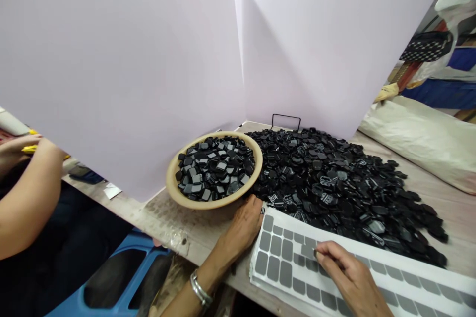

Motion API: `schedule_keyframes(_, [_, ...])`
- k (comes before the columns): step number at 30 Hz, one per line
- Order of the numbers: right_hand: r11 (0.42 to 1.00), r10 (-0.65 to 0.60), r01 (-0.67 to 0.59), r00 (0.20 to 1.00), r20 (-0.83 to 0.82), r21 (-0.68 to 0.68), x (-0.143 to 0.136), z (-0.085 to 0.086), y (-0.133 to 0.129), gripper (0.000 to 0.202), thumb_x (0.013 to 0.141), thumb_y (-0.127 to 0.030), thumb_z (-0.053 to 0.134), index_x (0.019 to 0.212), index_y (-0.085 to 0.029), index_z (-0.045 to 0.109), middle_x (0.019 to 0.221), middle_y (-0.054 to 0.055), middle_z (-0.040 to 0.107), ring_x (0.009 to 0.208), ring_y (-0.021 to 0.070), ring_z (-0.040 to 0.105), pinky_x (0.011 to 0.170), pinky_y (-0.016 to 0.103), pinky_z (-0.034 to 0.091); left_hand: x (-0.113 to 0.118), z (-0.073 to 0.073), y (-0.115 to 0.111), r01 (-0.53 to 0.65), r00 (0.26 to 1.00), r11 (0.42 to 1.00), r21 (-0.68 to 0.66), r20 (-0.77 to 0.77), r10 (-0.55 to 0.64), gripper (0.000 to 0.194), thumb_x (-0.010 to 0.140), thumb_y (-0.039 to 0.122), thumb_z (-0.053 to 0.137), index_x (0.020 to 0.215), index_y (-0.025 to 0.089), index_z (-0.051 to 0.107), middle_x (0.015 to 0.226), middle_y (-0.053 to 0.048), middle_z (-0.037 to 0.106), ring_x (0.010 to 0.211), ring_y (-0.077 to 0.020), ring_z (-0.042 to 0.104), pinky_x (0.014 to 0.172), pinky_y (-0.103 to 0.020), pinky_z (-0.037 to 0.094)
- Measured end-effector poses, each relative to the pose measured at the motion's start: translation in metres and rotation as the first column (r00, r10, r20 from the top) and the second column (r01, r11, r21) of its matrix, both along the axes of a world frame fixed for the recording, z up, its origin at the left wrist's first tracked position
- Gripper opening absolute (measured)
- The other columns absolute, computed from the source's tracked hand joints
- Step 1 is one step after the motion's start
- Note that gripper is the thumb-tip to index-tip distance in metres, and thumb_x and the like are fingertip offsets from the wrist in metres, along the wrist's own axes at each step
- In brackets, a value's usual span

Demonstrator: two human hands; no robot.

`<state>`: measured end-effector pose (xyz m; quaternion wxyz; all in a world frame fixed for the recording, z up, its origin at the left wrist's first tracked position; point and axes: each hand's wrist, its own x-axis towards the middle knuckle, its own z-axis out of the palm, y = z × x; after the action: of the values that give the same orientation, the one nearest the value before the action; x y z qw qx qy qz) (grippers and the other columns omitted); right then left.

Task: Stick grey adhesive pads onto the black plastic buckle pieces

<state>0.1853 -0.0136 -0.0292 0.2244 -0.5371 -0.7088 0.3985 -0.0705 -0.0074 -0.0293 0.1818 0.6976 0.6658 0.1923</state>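
Note:
A white sheet (290, 221) with rows of grey rounded patches lies at the table's front edge, on what looks like a stack of similar sheets. Over it, my right hand (349, 275) is closed, thumb and forefinger pinched at the edge of a grey patch (308, 250) that sits out of line with the rows. My left hand (245, 223) is closed at the sheet's upper left corner, beside the heap of small black pieces (320, 178). A small dark piece (263, 209) shows at its fingertips. Some heap pieces carry white markings.
A cream bowl (172, 185) full of black and grey pieces stands left of the heap. White boards (148, 49) rise behind. A black wire stand (286, 117) is at the back, a pale sack (424, 138) at right. Another person's arm (33, 198) and a blue chair (122, 277) are at left.

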Motion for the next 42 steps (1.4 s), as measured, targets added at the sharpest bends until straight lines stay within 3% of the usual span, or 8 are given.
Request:
schedule_keyframes(7, [0.999,-0.033,0.037,0.994,-0.100,0.033,0.002,0.001,-0.001,0.030,0.085,-0.049,0.050,0.092,-0.025,0.066,0.090,0.004,0.069,0.083,0.0217,0.063,0.070,0.026,0.050,0.000,0.000,-0.018,-0.235,0.897,0.972,0.023,0.391,0.208,0.011,0.084,0.017,0.041,0.090,0.020,0.050,0.076,0.001,0.054,0.070,-0.0145,0.053,0.067,-0.026,0.039])
schedule_keyframes(9, [0.999,-0.028,0.030,0.992,-0.127,0.016,0.003,0.002,-0.003,0.028,0.084,-0.048,0.053,0.093,-0.025,0.067,0.092,0.004,0.068,0.085,0.0218,0.063,0.073,0.026,0.050,0.010,0.008,-0.024,-0.268,0.697,0.956,-0.117,0.662,0.276,0.013,0.083,0.022,0.047,0.095,0.020,0.051,0.072,0.002,0.054,0.060,-0.0109,0.050,0.056,-0.022,0.037])
schedule_keyframes(12, [0.995,-0.065,0.048,0.977,-0.204,-0.087,0.004,0.005,-0.009,0.030,0.083,-0.047,0.055,0.097,-0.025,0.067,0.088,0.004,0.067,0.081,0.0204,0.061,0.069,0.026,0.050,0.032,0.022,-0.029,-0.066,0.234,0.925,-0.375,0.895,0.380,0.022,0.077,0.026,0.057,0.097,0.018,0.051,0.055,0.007,0.048,0.042,-0.0061,0.041,0.041,-0.017,0.025])
schedule_keyframes(15, [0.971,-0.131,0.056,0.939,-0.318,-0.234,0.006,0.008,-0.016,0.037,0.082,-0.048,0.055,0.106,-0.022,0.066,0.079,0.003,0.061,0.065,0.0158,0.055,0.054,0.024,0.045,0.054,0.030,-0.027,0.109,0.016,0.897,-0.428,0.903,0.429,0.024,0.071,0.023,0.063,0.089,0.019,0.049,0.061,0.003,0.058,0.041,-0.0050,0.045,0.039,-0.015,0.025])
schedule_keyframes(18, [0.946,-0.115,-0.036,0.892,-0.438,-0.321,0.012,0.013,-0.019,0.042,0.081,-0.045,0.057,0.113,-0.021,0.065,0.077,0.001,0.055,0.055,0.0107,0.045,0.046,0.022,0.037,0.070,0.029,-0.023,0.216,0.040,0.871,-0.441,0.895,0.444,0.023,0.071,0.024,0.064,0.089,0.017,0.051,0.074,-0.002,0.066,0.043,-0.0047,0.049,0.039,-0.015,0.027])
schedule_keyframes(23, [0.897,0.050,-0.268,0.851,-0.523,-0.350,0.017,0.022,-0.013,0.047,0.081,-0.028,0.055,0.127,-0.024,0.056,0.074,-0.002,0.050,0.057,0.0088,0.042,0.053,0.021,0.036,0.084,0.021,-0.020,0.372,0.310,0.817,-0.441,0.888,0.338,0.020,0.076,0.029,0.062,0.087,0.012,0.062,0.056,0.003,0.055,0.038,-0.0033,0.043,0.037,-0.014,0.028])
schedule_keyframes(34, [0.864,-0.060,-0.256,0.803,-0.593,-0.434,0.024,0.013,-0.011,0.043,0.078,-0.026,0.056,0.121,-0.024,0.057,0.076,-0.003,0.051,0.052,0.0059,0.040,0.043,0.017,0.029,0.088,0.023,-0.012,0.389,0.059,0.791,-0.472,0.870,0.490,0.035,0.071,0.025,0.073,0.098,0.014,0.055,0.071,0.001,0.058,0.054,-0.0075,0.057,0.047,-0.015,0.040])
schedule_keyframes(42, [0.887,-0.035,-0.229,0.832,-0.554,-0.401,0.021,0.020,-0.018,0.038,0.079,-0.023,0.055,0.116,-0.020,0.059,0.072,-0.004,0.050,0.054,0.0066,0.041,0.050,0.020,0.032,0.100,0.012,-0.021,0.313,0.133,0.859,-0.405,0.914,0.383,0.040,0.061,0.012,0.076,0.097,0.014,0.059,0.073,0.002,0.060,0.063,-0.0065,0.053,0.057,-0.017,0.039])
